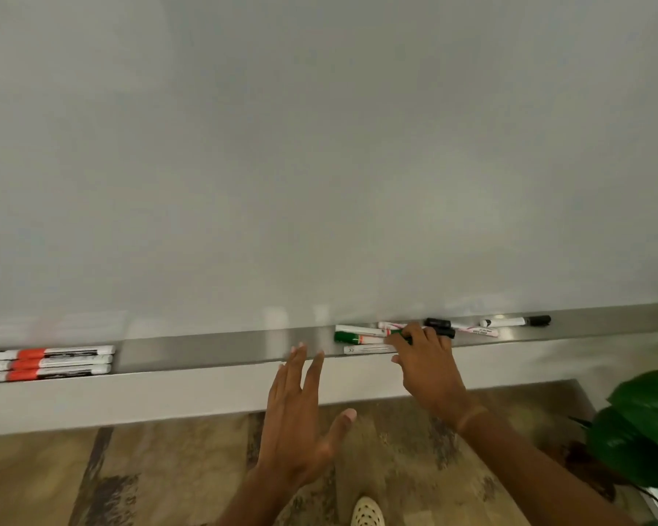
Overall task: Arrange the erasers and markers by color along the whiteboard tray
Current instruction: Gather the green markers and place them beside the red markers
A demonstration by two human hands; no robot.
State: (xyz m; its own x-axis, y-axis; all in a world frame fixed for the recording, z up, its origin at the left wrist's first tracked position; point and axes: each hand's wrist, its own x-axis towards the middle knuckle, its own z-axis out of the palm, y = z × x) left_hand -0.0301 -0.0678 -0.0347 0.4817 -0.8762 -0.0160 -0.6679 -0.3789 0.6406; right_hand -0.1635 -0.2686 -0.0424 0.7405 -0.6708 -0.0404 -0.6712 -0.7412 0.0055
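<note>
Nearby, red markers (46, 362), plant (646, 423).

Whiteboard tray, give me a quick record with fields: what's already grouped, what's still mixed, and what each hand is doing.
tray: metal ledge under the whiteboard
grouped: three red markers side by side at the left end
mixed: green markers and black markers jumbled right of centre
left hand: open, fingers spread, fingertips at the tray's front edge, holding nothing
right hand: over the mixed pile, fingers on a marker
erasers: none visible
</note>
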